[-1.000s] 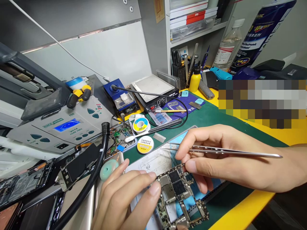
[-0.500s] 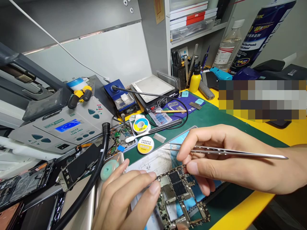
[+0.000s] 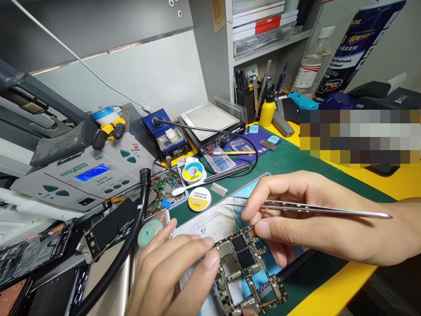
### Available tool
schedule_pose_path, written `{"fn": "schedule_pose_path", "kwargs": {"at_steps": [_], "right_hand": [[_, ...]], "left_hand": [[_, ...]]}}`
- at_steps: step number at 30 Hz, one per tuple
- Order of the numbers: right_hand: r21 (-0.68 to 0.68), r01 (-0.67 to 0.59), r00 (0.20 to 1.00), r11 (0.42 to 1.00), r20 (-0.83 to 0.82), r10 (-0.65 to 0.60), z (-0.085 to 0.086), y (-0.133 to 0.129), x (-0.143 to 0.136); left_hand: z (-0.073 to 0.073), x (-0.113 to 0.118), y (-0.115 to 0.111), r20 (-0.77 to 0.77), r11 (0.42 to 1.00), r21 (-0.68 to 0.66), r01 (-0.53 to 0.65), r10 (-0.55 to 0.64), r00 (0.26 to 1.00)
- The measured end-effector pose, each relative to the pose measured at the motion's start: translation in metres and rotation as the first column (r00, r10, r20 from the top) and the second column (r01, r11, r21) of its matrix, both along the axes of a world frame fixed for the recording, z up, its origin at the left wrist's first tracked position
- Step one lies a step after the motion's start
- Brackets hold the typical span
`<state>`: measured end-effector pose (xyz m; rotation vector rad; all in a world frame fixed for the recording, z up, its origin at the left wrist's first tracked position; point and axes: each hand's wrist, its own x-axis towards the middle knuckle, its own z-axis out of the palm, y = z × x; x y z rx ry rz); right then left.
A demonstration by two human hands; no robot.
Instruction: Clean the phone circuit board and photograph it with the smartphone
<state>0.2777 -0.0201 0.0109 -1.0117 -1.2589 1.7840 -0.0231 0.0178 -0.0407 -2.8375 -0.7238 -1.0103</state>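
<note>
From my remote screen, the head camera's view shows a bare circuit board held between two hands above a white-and-blue pad on a green mat. The left hand grips the board at its left edge, thumb and forefinger closed on it, the other fingers loosely bent; its wrist drops out of my frame at the bottom. The thumb covers part of that edge, and the board's lowest end is cut off, so I cannot tell whether it touches the pad. The right hand pinches steel tweezers, its thumb also meeting the board's upper corner. The tweezers' fine tips stand slightly apart over the pad, with nothing I can see between them; the curled lower fingers are partly hidden behind the thumb.

Left of the board, a pale green ring is partly covered by the left fingers, and a black hose leaves my picture at the bottom. At far right, a mosaic block blots out part of the yellow bench; a dark flat object pokes out beneath, too little showing to name. Behind it, a tall spray can is cropped at the top.
</note>
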Motion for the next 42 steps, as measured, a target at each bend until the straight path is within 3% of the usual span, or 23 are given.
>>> {"fn": "schedule_pose_path", "kwargs": {"at_steps": [5,19,42], "right_hand": [[0.008,0.002,1.000,1.000,-0.001,-0.002,0.000,-0.001,0.000],[0.010,-0.011,1.000,1.000,-0.017,0.011,0.001,-0.001,0.000],[0.051,-0.005,0.999,0.999,-0.034,0.007,-0.004,-0.001,0.000]], "left_hand": [[-0.001,0.008,-0.011,0.052,0.999,-0.034,-0.037,0.038,0.998],[-0.003,0.018,-0.014,0.165,0.998,-0.067,0.005,0.006,0.986],[0.005,0.024,-0.020,0.140,0.996,-0.086,-0.011,0.023,0.990]]}}
